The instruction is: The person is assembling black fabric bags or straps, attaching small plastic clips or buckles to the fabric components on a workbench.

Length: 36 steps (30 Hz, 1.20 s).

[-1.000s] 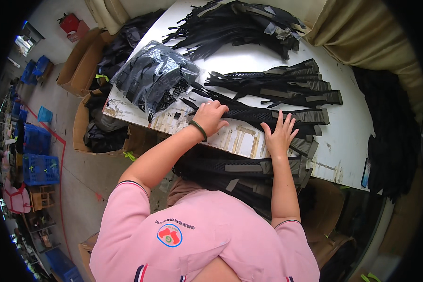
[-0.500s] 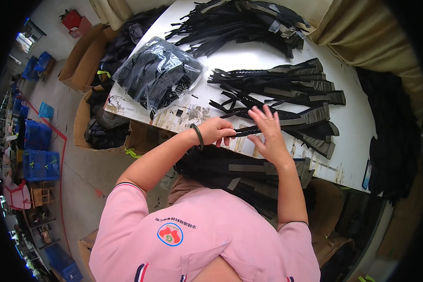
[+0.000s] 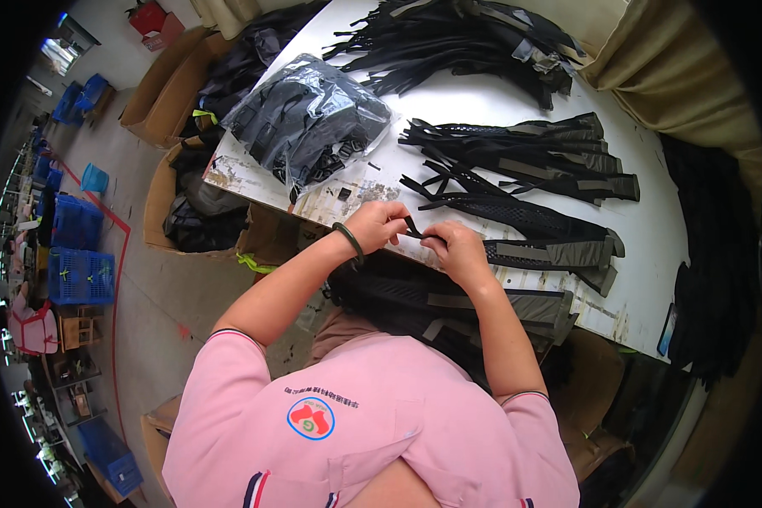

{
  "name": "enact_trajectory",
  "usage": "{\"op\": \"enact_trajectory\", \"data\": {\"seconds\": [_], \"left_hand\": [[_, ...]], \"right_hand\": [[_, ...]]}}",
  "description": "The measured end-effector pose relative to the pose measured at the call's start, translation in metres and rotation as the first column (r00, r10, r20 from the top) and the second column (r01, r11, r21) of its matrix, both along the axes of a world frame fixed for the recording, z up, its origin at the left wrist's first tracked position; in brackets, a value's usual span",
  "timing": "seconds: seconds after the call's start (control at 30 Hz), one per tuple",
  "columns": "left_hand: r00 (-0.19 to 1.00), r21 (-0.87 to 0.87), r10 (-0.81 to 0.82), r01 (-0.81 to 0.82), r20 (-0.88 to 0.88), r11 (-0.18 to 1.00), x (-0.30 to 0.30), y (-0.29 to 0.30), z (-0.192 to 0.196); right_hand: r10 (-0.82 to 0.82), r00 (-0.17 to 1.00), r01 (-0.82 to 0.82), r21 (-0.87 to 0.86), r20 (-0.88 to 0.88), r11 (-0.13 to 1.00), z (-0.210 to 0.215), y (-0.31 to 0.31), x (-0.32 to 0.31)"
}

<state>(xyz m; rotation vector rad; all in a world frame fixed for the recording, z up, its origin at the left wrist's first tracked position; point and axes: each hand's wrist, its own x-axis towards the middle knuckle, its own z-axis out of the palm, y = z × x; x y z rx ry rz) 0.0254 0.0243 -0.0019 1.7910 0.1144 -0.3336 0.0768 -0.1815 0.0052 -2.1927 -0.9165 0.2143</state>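
At the table's near edge, my left hand (image 3: pixel 378 227) has its fingers closed in a pinch on the narrow end of a black fabric strap (image 3: pixel 412 227). My right hand (image 3: pixel 455 251) pinches the same strap a little to the right, so a short bent length shows between the two hands. Beyond the right hand, a wider black piece with grey panels (image 3: pixel 550 255) lies along the table edge; whether it belongs to the held strap I cannot tell. Just past my hands lies a fanned pile of similar black mesh straps (image 3: pixel 516 157), their narrow ends pointing left.
A clear plastic bag of black straps and buckles (image 3: pixel 309 127) sits on the white table (image 3: pixel 449 100) at the left. Another black strap heap (image 3: pixel 474 51) lies at the back. More black pieces (image 3: pixel 398 296) hang below the near edge. Cardboard boxes (image 3: pixel 157 203) stand left.
My right hand, open with fingers spread half a second ago, has come down and closed on the strap near my left hand. The strap's end is now bent up between them.
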Motion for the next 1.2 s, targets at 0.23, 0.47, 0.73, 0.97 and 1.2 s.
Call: {"op": "enact_trajectory", "data": {"seconds": [0.23, 0.47, 0.73, 0.97, 1.2], "left_hand": [[0.896, 0.319, -0.158, 0.019, 0.416, 0.948, -0.005, 0.009, 0.008], [0.947, -0.074, -0.022, 0.048, 0.322, 0.996, -0.007, 0.000, 0.016], [0.899, 0.240, -0.139, 0.040, 0.416, 0.970, -0.008, 0.007, 0.009], [0.987, 0.068, -0.023, 0.012, 0.159, 0.998, -0.007, 0.006, 0.009], [0.996, -0.222, 0.095, -0.092, 0.003, 0.971, -0.007, 0.004, 0.014]], "right_hand": [[-0.032, 0.950, 0.037, 0.012, -0.312, 0.999, -0.005, -0.001, 0.011], [-0.034, 0.835, 0.059, 0.027, -0.549, 0.998, 0.000, -0.004, 0.017], [0.000, 0.767, 0.032, 0.038, -0.642, 0.999, -0.003, -0.009, 0.024], [0.052, 0.877, 0.019, 0.143, -0.478, 0.990, 0.001, -0.006, 0.014], [0.023, 0.994, 0.001, 0.222, -0.105, 0.975, -0.006, 0.019, -0.002]]}}
